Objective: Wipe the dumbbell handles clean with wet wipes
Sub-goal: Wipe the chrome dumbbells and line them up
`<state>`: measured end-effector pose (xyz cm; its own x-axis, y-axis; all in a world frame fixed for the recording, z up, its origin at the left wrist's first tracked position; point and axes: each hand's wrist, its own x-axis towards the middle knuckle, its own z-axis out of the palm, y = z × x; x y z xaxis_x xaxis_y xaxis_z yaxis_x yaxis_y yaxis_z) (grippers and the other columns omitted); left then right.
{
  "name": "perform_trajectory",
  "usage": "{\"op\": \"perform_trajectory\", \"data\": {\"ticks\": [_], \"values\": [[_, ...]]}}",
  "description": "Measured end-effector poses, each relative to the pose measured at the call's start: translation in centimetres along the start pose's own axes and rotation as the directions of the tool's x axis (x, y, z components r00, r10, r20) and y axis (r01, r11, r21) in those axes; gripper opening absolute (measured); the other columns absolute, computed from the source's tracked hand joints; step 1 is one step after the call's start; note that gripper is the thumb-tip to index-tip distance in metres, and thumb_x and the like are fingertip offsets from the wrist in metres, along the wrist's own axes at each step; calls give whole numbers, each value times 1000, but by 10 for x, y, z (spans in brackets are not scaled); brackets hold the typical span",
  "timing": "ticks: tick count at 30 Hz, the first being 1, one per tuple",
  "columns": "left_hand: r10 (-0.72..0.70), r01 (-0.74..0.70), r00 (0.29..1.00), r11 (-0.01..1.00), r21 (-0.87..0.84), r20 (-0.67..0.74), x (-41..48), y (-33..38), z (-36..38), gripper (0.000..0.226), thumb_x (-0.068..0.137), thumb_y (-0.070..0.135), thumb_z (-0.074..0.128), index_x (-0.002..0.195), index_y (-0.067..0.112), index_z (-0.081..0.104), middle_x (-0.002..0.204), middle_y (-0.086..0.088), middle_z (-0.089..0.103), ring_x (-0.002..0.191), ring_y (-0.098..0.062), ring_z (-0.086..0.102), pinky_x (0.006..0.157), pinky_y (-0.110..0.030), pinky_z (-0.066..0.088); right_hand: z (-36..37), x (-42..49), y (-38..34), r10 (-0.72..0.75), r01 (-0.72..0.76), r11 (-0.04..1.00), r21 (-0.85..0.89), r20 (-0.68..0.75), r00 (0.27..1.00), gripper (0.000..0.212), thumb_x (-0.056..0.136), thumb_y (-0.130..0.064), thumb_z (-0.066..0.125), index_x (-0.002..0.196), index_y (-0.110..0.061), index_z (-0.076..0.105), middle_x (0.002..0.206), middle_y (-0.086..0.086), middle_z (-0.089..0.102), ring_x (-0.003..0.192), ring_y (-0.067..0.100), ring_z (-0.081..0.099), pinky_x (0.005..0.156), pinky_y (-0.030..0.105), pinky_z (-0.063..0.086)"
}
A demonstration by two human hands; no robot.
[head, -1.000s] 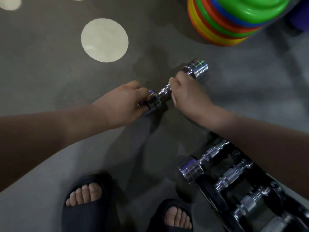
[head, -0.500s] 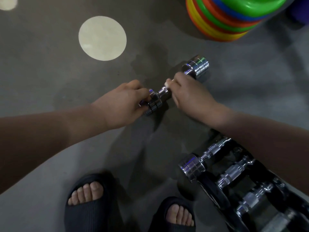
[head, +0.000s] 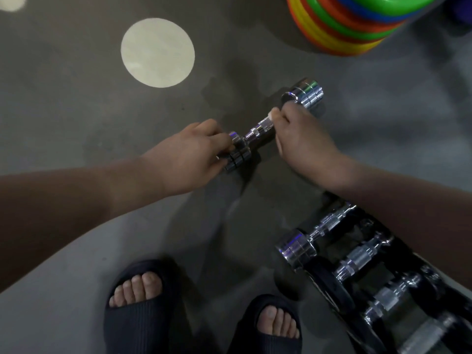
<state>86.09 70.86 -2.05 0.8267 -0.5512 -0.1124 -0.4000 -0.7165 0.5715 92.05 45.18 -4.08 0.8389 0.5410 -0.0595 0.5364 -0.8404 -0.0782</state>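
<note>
The right hand [head: 304,141] has slid along the handle [head: 264,127] toward the far head [head: 307,94]. A second ago it sat close to the near head [head: 238,155] with only a short bit of bar showing. Now a longer stretch of knurled chrome lies bare between the two hands. The fingers are curled right round the bar, up against the far head.

A sliver of white pokes out at the fingertips, most likely the wet wipe [head: 269,114]. So little of it shows in this dim light that I would not swear to it.

The left hand [head: 194,154] has not shifted. It grips the near head and keeps the dumbbell [head: 251,136] steady. The dumbbell lies slantwise in front of the person's slippers [head: 138,310], with its far end to the right.

To my eye that slide is one wiping stroke carried out to the far end of the bar. This handle looks well under way, though the bare stretch near the left hand may want another pass.

More work seems to be waiting. The rack of dumbbells [head: 357,264] sits near and to the right, under the right forearm, with several chrome handles showing. The stack of coloured discs [head: 344,34] sits far right, and a pale circle [head: 157,52] marks the floor [head: 76,111] far left.
</note>
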Motion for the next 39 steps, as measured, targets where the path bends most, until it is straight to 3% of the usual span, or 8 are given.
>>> {"op": "perform_trajectory", "data": {"ticks": [5, 11, 17, 21, 27, 29, 34, 39], "values": [[-13, 13, 1000, 1000, 18, -7, 0, 0, -1, 24, 86, 27, 55, 102, 12, 66, 104, -9, 57, 88, -33, 60, 83, -34, 49, 2, -17, -28, -276, 275, 961, 17, 88, 957, 37, 93, -8, 58, 129, 3, 54, 102, 19, 57, 87, 40, 57, 52, 39, 45], [-2, 2, 1000, 1000, 30, -12, 0, 0, -1, 27, 90, 25, 50, 109, 14, 65, 107, -10, 56, 87, -37, 61, 82, -37, 50, -10, -4, 8, 112, -110, 993, -48, 26, 993, 23, 104, -16, 38, 118, -6, 54, 112, 16, 53, 101, 37, 54, 78, 46, 45], [17, -15, 999, 999, 34, -30, 6, 0, -2, 26, 89, 15, 67, 114, 14, 60, 100, -9, 54, 87, -37, 60, 77, -38, 50, -9, -15, -7, -152, 156, 987, -48, 75, 985, 34, 91, -8, 62, 123, 3, 59, 101, 18, 57, 84, 39, 58, 52, 36, 39], [-11, 14, 998, 999, 46, -57, 5, 2, 4, 40, 89, 21, 70, 126, 10, 59, 106, -11, 58, 95, -35, 61, 82, -38, 49, -6, -10, 12, 86, -82, 993, -89, 44, 995, 30, 103, -16, 46, 126, 2, 53, 111, 20, 54, 98, 41, 55, 64, 47, 46], [27, -20, 997, 996, 87, -75, 4, 4, 8, 35, 88, 21, 72, 120, 7, 64, 102, -13, 58, 87, -37, 60, 82, -42, 52, -10, -15, 12, 119, -114, 977, 179, -16, 993, 33, 97, -17, 54, 125, -5, 65, 102, 17, 61, 85, 36, 61, 69, 39, 52], [39, -33, 996, 996, 83, -74, 5, 4, 8, 34, 88, 20, 72, 118, 8, 64, 101, -13, 58, 86, -36, 60, 81, -41, 50, -20, -15, 7, 231, -206, 891, 406, -13, 973, 30, 98, -21, 56, 126, -14, 65, 96, 1, 65, 86, 18, 61, 77, 29, 49], [23, -18, 998, 997, 78, -54, 6, 1, 6, 36, 85, 21, 74, 117, 9, 64, 101, -12, 56, 89, -36, 60, 80, -38, 49, -28, -13, -8, 422, -490, 477, 730, 299, 856, 24, 96, -11, 57, 110, -30, 58, 70, -10, 59, 50, -1, 51, 50, 15, 41], [-4, 7, 998, 998, 60, -56, 7, 1, 7, 37, 87, 23, 71, 120, 10, 63, 104, -11, 56, 94, -34, 59, 81, -34, 44, -24, -6, 0, 456, -458, 640, 616, 175, 873, 16, 94, -7, 53, 100, -19, 62, 57, -15, 55, 54, -4, 53, 53, 14, 38]]}}
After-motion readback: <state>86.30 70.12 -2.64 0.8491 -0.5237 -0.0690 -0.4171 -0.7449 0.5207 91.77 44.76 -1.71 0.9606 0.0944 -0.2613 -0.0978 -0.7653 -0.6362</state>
